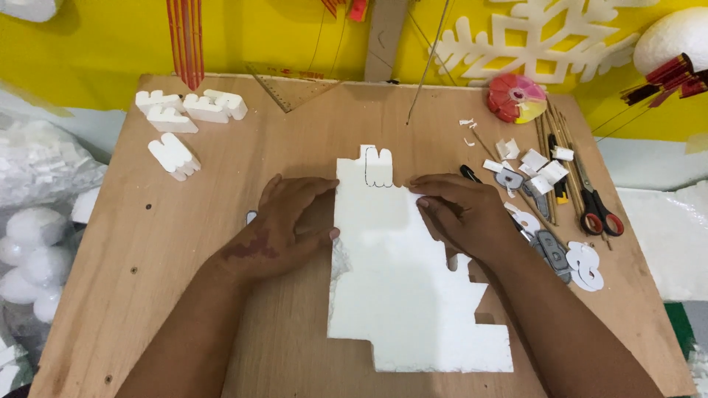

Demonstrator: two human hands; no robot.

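A white foam sheet [402, 280] with stepped, cut-out edges lies in the middle of the wooden board [184, 243]. A small tab at its top edge [376, 166] carries a pen outline. My left hand [287, 225] lies flat on the board with its fingertips pressing the sheet's left edge. Over the sheet's upper right edge rests my right hand [461, 210], fingers pinched on the foam there. Whether it holds a tool I cannot tell.
Cut foam letter shapes [188, 121] lie at the back left. Scissors [594, 203], craft knives [549, 247], wooden sticks and foam scraps [542, 166] crowd the right side. A set square [291, 88] sits at the back. Foam balls [26, 250] pile beyond the left edge.
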